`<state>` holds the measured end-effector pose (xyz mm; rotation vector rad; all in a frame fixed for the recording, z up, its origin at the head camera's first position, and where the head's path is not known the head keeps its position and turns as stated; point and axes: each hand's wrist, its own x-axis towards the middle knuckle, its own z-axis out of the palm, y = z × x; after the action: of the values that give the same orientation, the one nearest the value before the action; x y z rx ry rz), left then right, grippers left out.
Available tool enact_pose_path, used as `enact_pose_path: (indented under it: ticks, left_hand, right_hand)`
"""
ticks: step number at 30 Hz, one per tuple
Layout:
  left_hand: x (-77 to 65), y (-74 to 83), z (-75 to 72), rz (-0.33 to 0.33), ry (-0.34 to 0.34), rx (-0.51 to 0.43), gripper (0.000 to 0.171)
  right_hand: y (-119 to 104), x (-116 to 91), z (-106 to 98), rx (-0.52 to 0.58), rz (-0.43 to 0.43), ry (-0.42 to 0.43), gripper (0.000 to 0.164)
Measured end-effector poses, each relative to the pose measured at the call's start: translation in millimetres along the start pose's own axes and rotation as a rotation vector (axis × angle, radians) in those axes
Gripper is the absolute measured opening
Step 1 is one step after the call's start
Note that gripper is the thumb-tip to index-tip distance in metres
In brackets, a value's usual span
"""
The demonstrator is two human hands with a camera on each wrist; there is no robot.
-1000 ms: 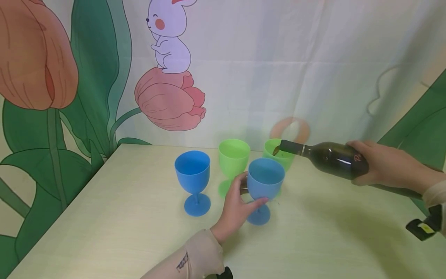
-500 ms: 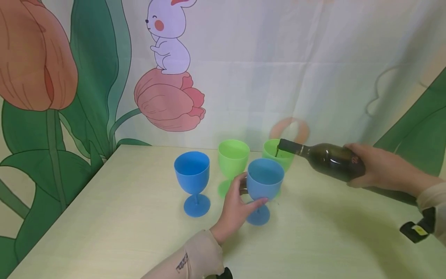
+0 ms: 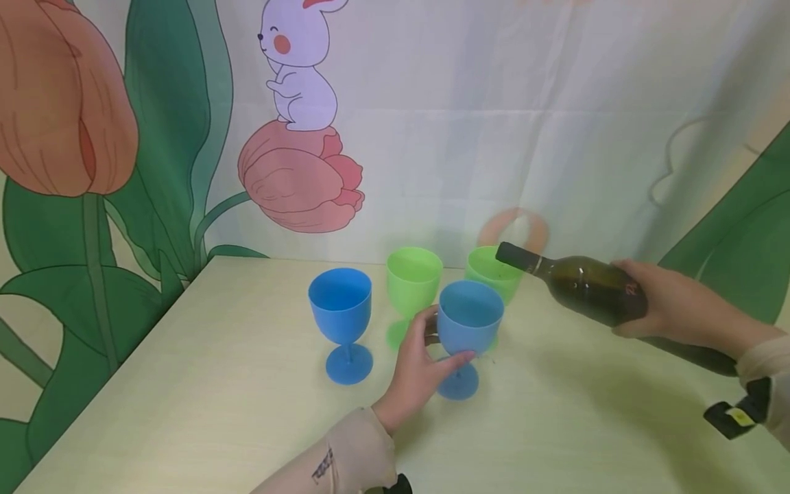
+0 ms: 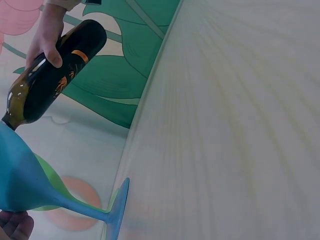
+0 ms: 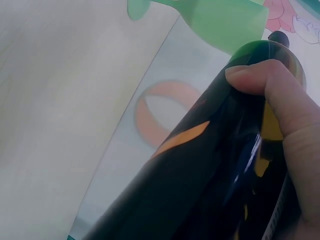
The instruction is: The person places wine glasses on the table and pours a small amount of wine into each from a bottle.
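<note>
We counted one dark wine bottle [image 3: 595, 288], two blue goblets and two green goblets: a near blue goblet [image 3: 470, 322], a free-standing blue goblet [image 3: 341, 312], a middle green goblet [image 3: 413, 285] and a right-hand green goblet [image 3: 490, 274], the last partly hidden behind the near blue one. All were at the worktop [image 3: 216, 391].

We found the bottle glossy, its neck wrapped in black above a thin pale ring, its shoulder olive-green and its body dark with orange lettering and an orange band. It was held above the worktop, on the right side. Its mouth pointed left, at the rim of the right-hand green goblet; we could not tell whether they touched. In the head view its long axis ran aslant, from the base at lower right to the mouth at upper left.

We recorded the right hand [image 3: 675, 309] clamped round the bottle's body, and the left hand [image 3: 420, 370] curled round the near blue goblet, whose bowl faced up.
</note>
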<state>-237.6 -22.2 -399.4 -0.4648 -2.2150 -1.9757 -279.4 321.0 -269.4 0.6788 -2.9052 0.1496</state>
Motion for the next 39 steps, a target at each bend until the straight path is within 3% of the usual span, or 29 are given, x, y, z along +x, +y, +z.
enact_pose_path:
  ticks: [10, 17, 27, 39]
  left_hand:
    - [-0.6, -2.1, 1.3, 0.001, 0.002, 0.013, 0.074]
    - [-1.7, -2.0, 2.0, -0.004, -0.001, 0.022, 0.074]
    - [-1.0, -1.2, 1.3, -0.012, 0.005, 0.024, 0.076]
    - [0.1, -0.9, 0.0, 0.007, 0.003, 0.018, 0.075]
  right_hand:
    - [3.5, -10.8, 17.5, 0.086, 0.014, 0.007, 0.092]
    - [9.9, -14.2, 26.3, 0.080, -0.005, 0.044, 0.088]
    - [12.8, -21.6, 27.5, 0.092, 0.041, 0.009, 0.097]
    - [14.0, -27.0, 27.7, 0.080, 0.042, 0.034, 0.098]
